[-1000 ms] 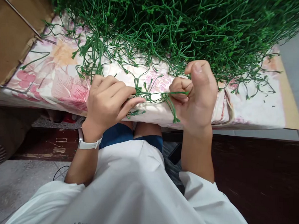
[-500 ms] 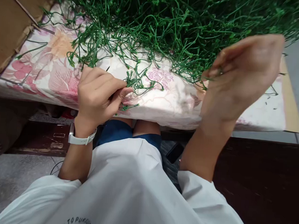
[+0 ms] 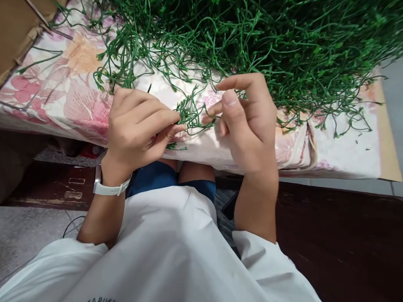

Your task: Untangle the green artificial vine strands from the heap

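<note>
My left hand (image 3: 140,125) is closed in a pinch near the front of the cloth-covered table. A small cluster of green plastic plant stems (image 3: 192,112) comes out from between its thumb and forefinger, with branched tips spread to the right. Below those fingers, a short green tip (image 3: 176,147) also shows. Close on the right is my right hand (image 3: 248,122), palm turned partly toward me, thumb and forefinger apart. Nothing visible is gripped in it. Its lower fingertips come near the ends of the stems; whether they touch, I cannot tell.
A large heap of green plastic stems (image 3: 278,42) covers the back of the table. Looser stems (image 3: 125,61) trail toward the left hand. A cardboard box (image 3: 22,29) stands at the left on the flowered tablecloth (image 3: 52,102). A dark phone (image 3: 230,206) lies below the table edge.
My right hand has come left from the heap's right side to beside the left hand, its fingers now apart. The left hand keeps its pinch on the stems, almost in place.
</note>
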Demonstrator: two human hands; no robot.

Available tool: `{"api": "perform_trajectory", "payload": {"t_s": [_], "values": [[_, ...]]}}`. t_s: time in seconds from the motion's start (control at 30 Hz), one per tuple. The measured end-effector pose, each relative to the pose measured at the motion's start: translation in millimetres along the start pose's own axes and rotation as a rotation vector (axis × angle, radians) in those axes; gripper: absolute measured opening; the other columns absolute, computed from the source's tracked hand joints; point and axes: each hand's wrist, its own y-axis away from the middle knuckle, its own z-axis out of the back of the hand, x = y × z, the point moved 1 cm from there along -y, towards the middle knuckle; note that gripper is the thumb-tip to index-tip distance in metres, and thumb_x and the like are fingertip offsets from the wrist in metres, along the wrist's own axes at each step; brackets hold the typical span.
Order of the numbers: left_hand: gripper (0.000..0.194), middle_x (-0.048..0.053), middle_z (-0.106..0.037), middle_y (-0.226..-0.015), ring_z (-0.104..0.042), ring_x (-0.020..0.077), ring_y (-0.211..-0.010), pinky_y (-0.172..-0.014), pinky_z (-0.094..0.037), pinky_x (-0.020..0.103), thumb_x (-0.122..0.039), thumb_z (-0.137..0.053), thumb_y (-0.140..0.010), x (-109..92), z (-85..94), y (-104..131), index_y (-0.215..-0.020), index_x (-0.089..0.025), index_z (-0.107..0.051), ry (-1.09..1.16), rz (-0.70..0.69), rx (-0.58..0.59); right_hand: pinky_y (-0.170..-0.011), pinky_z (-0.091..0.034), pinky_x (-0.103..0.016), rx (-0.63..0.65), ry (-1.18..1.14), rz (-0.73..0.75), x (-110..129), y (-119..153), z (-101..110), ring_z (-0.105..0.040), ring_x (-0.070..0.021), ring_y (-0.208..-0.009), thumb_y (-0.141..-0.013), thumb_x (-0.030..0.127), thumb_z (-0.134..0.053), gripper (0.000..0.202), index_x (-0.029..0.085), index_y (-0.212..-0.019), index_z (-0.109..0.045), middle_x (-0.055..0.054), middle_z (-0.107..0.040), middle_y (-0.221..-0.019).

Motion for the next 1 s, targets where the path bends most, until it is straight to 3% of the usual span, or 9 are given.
{"api": "perform_trajectory", "payload": {"t_s": [0.2,0.37,0.5,0.57,0.7,0.77,0.87,0.93,1.0], "values": [[0.016,0.001,-0.071,-0.074,-0.065,0.0239,-0.081,-0.075,-0.040,0.046,-0.037,-0.062,-0.099,-3,-1.8,-2,-0.088,-0.026,-0.068,-0.008,0.062,0.039,-0.040,-0.016,-0.025,-0.162,-0.298,-0.059,3,-5,5,-0.017,-0.0103,-0.046,-0.093,0.041,-0.064,0.021,0.027,-0.084,-0.050,0.008,-0.028,-0.055],[0.011,0.000,-0.073,-0.077,-0.063,0.0226,-0.078,-0.074,-0.040,0.045,-0.032,-0.066,-0.096,-7,-9.7,-5,-0.088,-0.026,-0.065,0.015,-0.018,0.021,-0.036,-0.011,-0.025,-0.254,-0.384,-0.040,5,-2,12,-0.007,-0.0093,-0.042,-0.083,0.043,-0.066,0.029,0.028,-0.077,-0.042,0.010,-0.016,-0.049],[0.015,-0.001,-0.068,-0.071,-0.060,0.0199,-0.074,-0.072,-0.040,0.042,-0.024,-0.065,-0.095,0,-10.0,-3,-0.080,-0.025,-0.061,-0.048,-0.024,-0.046,-0.037,-0.011,-0.025,-0.487,-0.471,0.077,5,-1,29,0.000,-0.0082,-0.045,-0.084,0.038,-0.060,0.033,0.026,-0.066,-0.036,0.010,-0.005,-0.052],[0.015,-0.001,-0.067,-0.070,-0.059,0.0182,-0.073,-0.072,-0.040,0.040,-0.023,-0.066,-0.094,4,-7.4,-1,-0.080,-0.024,-0.060,-0.059,-0.024,-0.048,-0.040,-0.015,-0.024,-0.580,-0.440,0.108,7,0,39,-0.004,-0.0091,-0.046,-0.090,0.037,-0.053,0.033,0.024,-0.063,-0.039,0.007,-0.009,-0.054],[0.019,0.000,-0.067,-0.076,-0.060,0.0171,-0.077,-0.076,-0.041,0.040,-0.031,-0.058,-0.102,4,-3.8,1,-0.086,-0.023,-0.064,-0.067,0.064,0.058,-0.052,-0.035,-0.025,-0.579,-0.197,0.179,8,-1,51,-0.041,-0.0121,-0.059,-0.098,0.035,-0.047,0.033,0.026,-0.074,-0.067,-0.001,-0.042,-0.071],[0.021,0.000,-0.067,-0.076,-0.060,0.0175,-0.077,-0.076,-0.041,0.040,-0.035,-0.058,-0.102,1,-3.6,1,-0.087,-0.023,-0.065,-0.081,0.084,0.054,-0.061,-0.045,-0.028,-0.515,0.050,0.218,6,-4,53,-0.054,-0.0141,-0.073,-0.097,0.038,-0.054,0.025,0.031,-0.087,-0.076,-0.003,-0.059,-0.095],[0.018,0.001,-0.067,-0.074,-0.060,0.0189,-0.076,-0.074,-0.040,0.042,-0.034,-0.059,-0.102,-2,-4.8,-1,-0.088,-0.025,-0.066,-0.070,0.118,0.028,-0.075,-0.053,-0.034,-0.422,0.456,0.286,3,-6,49,-0.060,-0.0186,-0.092,-0.095,0.044,-0.064,0.021,0.034,-0.110,-0.075,-0.005,-0.058,-0.131],[0.016,0.001,-0.067,-0.073,-0.059,0.0191,-0.073,-0.072,-0.039,0.042,-0.032,-0.060,-0.101,-3,-5.5,-2,-0.088,-0.026,-0.065,-0.057,0.107,0.004,-0.073,-0.051,-0.034,-0.399,0.504,0.305,4,-3,40,-0.059,-0.0185,-0.089,-0.096,0.043,-0.065,0.021,0.031,-0.112,-0.072,-0.007,-0.059,-0.128],[0.014,0.000,-0.067,-0.073,-0.059,0.0191,-0.073,-0.072,-0.038,0.042,-0.033,-0.062,-0.100,-3,-5.8,-2,-0.089,-0.026,-0.065,-0.045,0.092,-0.012,-0.069,-0.047,-0.034,-0.337,0.388,0.250,6,2,27,-0.059,-0.0164,-0.082,-0.099,0.038,-0.062,0.014,0.030,-0.107,-0.070,-0.005,-0.063,-0.112]]}}
